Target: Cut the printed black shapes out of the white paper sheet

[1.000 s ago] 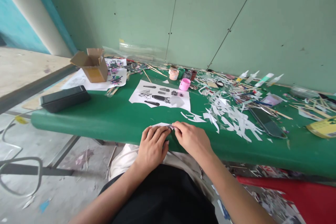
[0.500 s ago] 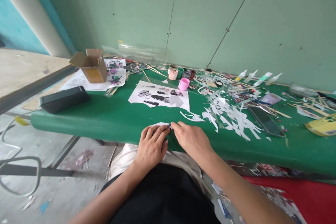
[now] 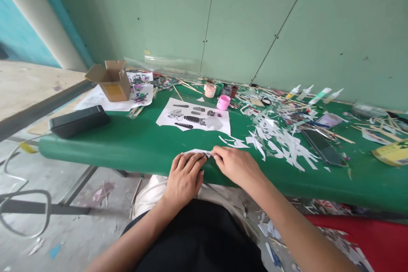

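My left hand lies over a small white paper piece at the front edge of the green table, its fingers flat and pressing down. Most of that paper is hidden under the fingers; a bit of dark print shows near the fingertips. Close on the right, my right hand is closed in a pinch at the paper's right end. A thin sliver sticks out from its fingertips toward my left fingers, too small to name. Beyond both hands is a printed sheet with black and grey shapes and a cut lower edge.
White paper scraps and a dark phone lie to the right. Paint jars, among them a pink one, stand behind the sheet. A black box-shaped object and an open cardboard box are on the left. Glue bottles lie at the back right.
My right hand has shifted slightly right, and the thin sliver between the two hands shows more. My left hand stays in place on the paper.
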Action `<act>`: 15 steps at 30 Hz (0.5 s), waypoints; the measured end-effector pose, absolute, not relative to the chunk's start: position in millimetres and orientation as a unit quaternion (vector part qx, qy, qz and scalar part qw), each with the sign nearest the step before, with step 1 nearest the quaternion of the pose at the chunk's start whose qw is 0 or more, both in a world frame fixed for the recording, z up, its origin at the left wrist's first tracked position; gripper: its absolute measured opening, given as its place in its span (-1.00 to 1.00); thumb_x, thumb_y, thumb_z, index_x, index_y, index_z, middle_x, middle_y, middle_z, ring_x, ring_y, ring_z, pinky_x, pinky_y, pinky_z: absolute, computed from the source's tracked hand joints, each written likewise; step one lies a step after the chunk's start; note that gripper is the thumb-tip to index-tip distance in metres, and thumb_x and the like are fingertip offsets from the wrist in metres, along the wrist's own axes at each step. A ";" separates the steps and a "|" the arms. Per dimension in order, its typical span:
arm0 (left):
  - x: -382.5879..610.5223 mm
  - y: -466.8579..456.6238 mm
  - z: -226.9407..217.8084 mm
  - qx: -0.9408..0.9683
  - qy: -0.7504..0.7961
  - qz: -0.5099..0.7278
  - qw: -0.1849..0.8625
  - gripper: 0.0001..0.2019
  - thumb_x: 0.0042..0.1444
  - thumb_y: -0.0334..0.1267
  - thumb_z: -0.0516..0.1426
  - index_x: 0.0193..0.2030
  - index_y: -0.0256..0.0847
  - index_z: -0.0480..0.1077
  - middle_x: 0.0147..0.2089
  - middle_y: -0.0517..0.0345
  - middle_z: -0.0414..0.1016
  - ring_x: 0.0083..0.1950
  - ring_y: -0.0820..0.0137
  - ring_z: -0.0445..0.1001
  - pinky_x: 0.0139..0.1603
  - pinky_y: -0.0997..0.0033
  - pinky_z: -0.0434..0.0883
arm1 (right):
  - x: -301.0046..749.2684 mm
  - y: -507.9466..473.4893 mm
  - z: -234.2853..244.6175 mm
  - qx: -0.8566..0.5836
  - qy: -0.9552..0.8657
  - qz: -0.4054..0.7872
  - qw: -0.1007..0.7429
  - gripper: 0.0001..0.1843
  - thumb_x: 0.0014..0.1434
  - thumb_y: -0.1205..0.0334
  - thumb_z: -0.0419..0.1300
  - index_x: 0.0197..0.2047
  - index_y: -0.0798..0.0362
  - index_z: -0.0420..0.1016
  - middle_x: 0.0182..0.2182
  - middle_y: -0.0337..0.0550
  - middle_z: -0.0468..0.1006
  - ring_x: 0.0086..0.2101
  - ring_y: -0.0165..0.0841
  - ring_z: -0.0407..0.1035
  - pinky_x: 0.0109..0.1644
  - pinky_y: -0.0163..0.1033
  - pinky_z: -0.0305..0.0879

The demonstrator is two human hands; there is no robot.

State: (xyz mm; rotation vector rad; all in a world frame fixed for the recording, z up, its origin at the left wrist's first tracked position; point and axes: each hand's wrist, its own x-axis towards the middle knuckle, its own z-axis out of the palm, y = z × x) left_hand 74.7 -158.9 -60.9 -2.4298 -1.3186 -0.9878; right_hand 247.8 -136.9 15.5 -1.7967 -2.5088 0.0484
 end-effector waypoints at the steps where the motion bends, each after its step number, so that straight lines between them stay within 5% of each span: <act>1: 74.6 -158.6 -61.0 -0.823 -0.447 -0.335 0.100 -0.68 0.24 -0.34 0.05 0.12 -0.15 0.38 0.11 0.08 0.51 0.12 0.24 0.40 0.22 0.13 0.20 | 249.8 -134.2 14.2 -0.590 -0.805 0.031 0.053 -0.78 0.33 0.23 -0.01 -0.14 -0.08 0.47 -0.31 -0.24 0.61 -0.36 -0.37 0.49 -0.47 -0.32 0.08; 5: 73.0 -156.4 -59.5 -0.824 -0.448 -0.333 0.092 -0.69 0.24 -0.35 0.02 0.09 -0.16 0.40 0.05 0.02 0.50 0.06 0.25 0.43 0.20 0.13 0.24 | 247.9 -124.2 3.0 -0.644 -0.750 0.045 0.143 -0.75 0.32 0.09 0.02 -0.02 -0.08 0.42 -0.19 -0.21 0.61 -0.29 -0.35 0.50 -0.38 -0.31 0.20; 15: 67.4 -159.8 -57.1 -0.821 -0.459 -0.327 0.094 -0.73 0.25 -0.37 0.04 0.04 -0.09 0.41 0.11 0.14 0.52 0.18 0.24 0.39 0.33 0.02 0.06 | 241.5 -111.4 -8.7 -0.660 -0.738 0.058 0.129 -0.71 0.28 0.03 0.10 0.02 -0.08 0.40 -0.11 -0.16 0.60 -0.21 -0.27 0.50 -0.32 -0.28 0.24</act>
